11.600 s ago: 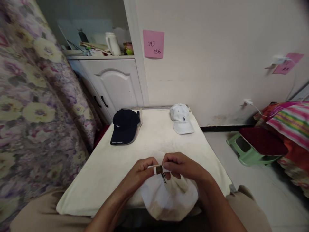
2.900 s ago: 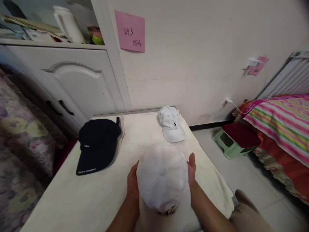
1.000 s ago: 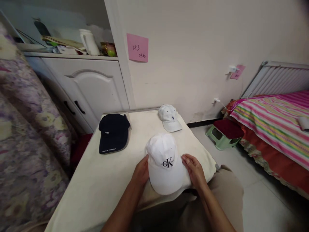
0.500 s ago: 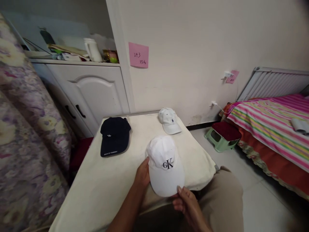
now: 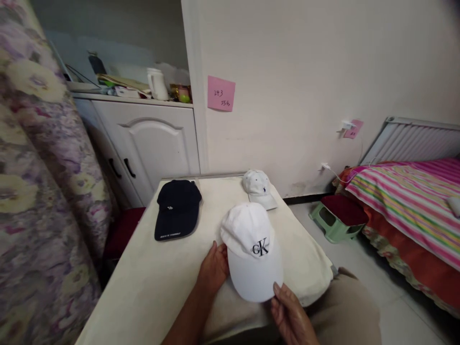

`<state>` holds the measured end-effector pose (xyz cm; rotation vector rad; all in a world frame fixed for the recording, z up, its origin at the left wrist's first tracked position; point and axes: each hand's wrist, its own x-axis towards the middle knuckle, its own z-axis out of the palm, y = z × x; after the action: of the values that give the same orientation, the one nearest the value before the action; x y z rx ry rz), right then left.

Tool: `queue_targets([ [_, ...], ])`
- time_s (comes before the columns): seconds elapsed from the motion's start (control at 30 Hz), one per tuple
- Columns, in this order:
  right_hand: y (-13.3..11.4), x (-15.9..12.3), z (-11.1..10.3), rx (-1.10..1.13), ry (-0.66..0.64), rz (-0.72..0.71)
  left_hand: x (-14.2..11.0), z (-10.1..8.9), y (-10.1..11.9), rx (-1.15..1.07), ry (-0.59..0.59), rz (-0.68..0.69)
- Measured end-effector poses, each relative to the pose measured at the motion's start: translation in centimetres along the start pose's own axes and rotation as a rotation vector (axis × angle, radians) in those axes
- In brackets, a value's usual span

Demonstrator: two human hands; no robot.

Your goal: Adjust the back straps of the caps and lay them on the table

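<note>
A white cap with a black CK logo [image 5: 251,249] sits on the cream-covered table [image 5: 158,282], brim toward me. My left hand [image 5: 214,266] curls against the cap's left side, fingers tucked at its edge. My right hand [image 5: 289,311] pinches the front edge of the brim from below, thumb on top. Farther back lie a dark navy cap [image 5: 178,208] on the left and a second white cap [image 5: 259,188] with a small dark emblem near the wall.
A flowered curtain [image 5: 39,191] hangs at the left. A white cabinet [image 5: 151,143] with clutter on top stands behind the table. A green stool [image 5: 332,218] and a striped bed [image 5: 409,196] are to the right. A pink note [image 5: 221,93] is stuck on the wall.
My right hand slid from the cap's right side down to the brim's front edge. The cap stays on the table, left hand still at its side. The view shifted slightly.
</note>
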<state>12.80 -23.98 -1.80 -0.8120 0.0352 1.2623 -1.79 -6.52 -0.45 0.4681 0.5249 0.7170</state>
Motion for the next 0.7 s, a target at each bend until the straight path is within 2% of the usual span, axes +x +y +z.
queue_targets([
  [0.1, -1.3, 2.7, 2.6, 0.013, -0.07, -0.056, 0.7, -1.2, 1.7, 0.013, -0.013, 0.0],
  [0.23, -2.6, 9.5, 8.4, -0.017, -0.213, -0.05, 1.3, -2.5, 3.2, 0.002, 0.01, 0.03],
  [0.33, -2.4, 15.9, 13.0, -0.001, -0.21, -0.052, 1.6, -3.0, 3.4, -0.015, 0.026, 0.039],
  [0.43, -1.1, 21.9, 16.4, 0.014, -0.163, -0.05, 1.6, -3.2, 3.3, -0.037, 0.042, 0.021],
  [0.57, 0.6, 27.0, 18.0, -0.002, -0.084, -0.02, 1.6, -3.2, 3.2, -0.067, 0.08, 0.012],
  [0.7, 1.4, 28.7, 17.3, -0.057, -0.03, 0.025, 1.6, -3.0, 3.3, -0.059, 0.075, 0.016],
])
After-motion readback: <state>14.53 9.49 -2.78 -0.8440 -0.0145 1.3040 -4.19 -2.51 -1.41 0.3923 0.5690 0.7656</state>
